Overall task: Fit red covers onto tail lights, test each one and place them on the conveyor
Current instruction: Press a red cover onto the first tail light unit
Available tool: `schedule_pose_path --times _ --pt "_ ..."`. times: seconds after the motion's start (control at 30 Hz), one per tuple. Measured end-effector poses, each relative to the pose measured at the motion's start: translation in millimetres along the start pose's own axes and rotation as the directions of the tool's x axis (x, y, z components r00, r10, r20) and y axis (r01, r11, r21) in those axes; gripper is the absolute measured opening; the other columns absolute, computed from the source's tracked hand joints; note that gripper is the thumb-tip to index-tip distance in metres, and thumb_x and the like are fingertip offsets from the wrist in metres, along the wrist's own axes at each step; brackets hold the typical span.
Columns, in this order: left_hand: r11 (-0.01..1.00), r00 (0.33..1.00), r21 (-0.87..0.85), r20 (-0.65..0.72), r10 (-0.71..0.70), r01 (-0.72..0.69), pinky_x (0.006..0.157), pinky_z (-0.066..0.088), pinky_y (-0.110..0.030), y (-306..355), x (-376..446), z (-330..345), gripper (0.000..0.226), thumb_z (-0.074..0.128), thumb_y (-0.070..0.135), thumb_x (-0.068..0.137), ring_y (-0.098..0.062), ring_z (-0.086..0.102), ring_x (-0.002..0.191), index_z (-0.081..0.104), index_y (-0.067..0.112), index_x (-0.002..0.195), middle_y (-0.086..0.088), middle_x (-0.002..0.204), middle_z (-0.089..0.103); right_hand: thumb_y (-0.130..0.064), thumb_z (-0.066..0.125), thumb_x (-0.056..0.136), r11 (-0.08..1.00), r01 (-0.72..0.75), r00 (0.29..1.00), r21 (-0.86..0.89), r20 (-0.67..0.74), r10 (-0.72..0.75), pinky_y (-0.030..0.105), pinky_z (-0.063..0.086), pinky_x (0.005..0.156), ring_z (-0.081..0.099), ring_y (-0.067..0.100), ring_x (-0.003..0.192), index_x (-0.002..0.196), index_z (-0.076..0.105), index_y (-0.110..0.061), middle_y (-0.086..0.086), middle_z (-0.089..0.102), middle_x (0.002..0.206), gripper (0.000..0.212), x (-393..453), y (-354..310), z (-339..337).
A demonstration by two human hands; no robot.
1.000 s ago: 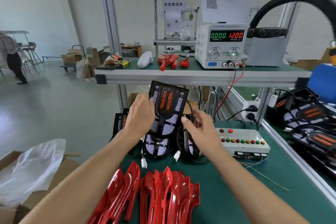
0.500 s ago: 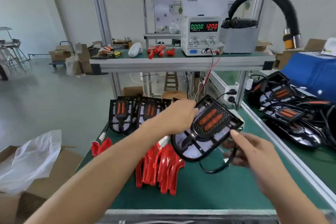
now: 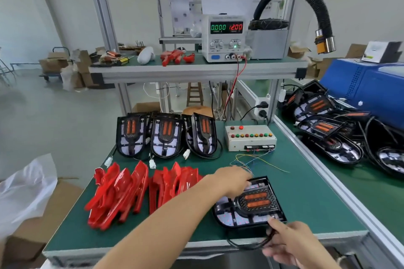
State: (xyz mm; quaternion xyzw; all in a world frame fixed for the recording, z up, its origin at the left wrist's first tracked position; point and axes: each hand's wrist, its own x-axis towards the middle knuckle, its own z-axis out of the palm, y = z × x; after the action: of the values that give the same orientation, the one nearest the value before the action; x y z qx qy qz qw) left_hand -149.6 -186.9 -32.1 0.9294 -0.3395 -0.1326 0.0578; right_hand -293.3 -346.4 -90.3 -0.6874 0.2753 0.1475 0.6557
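1. Lying flat now on the green desk [image 3: 295, 181] near its front edge: one tail light [image 3: 249, 205], which half a second ago was held up in the air.
2. Left hand [image 3: 235, 179]: has come down with it, fingers curled over its far edge.
3. Right hand [image 3: 288, 240]: fingers pinch the light's black cable [image 3: 244, 245] at the desk's front edge.
4. Red covers [image 3: 140, 190]: heaped just left of the light, under the left forearm.
5. Three more tail lights [image 3: 166, 137]: propped upright behind the covers.
6. Button box [image 3: 250, 137]: behind the held light; loose wires [image 3: 262, 160] between them.
7. Power supply [image 3: 225, 38]: on the shelf above.
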Motion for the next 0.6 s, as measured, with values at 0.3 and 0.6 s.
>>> schedule_pose_path --times 0.3,0.6 --pt "0.988 0.988 -0.122 -0.107 -0.109 0.095 0.082 0.049 -0.045 -16.9 2.8 18.7 0.03 0.041 0.032 0.11 -0.039 0.061 0.105 0.06 0.01 0.114 -0.016 0.116 0.066 -0.038 0.06 0.1 0.989 -0.044 0.999 -0.145 0.011 0.046 0.026 0.043 0.041 0.067 0.035 0.052 0.094 0.064 0.011 0.03 0.072 0.075 0.049 28.0 -9.4 -1.5" --pt "0.913 0.79 -0.383 -0.513 -0.337 0.141 0.087 0.054 -0.037 -47.0 -51.3 -2.7 0.021 0.05 0.027 0.102 -0.019 0.065 0.097 0.068 0.019 0.108 0.002 0.104 0.071 -0.029 0.057 0.102 0.993 -0.062 0.998 0.097 0.011 0.061 0.026 0.052 0.037 0.068 0.028 0.045 0.092 0.064 0.009 0.03 0.073 0.083 0.04 18.5 -14.0 30.7"
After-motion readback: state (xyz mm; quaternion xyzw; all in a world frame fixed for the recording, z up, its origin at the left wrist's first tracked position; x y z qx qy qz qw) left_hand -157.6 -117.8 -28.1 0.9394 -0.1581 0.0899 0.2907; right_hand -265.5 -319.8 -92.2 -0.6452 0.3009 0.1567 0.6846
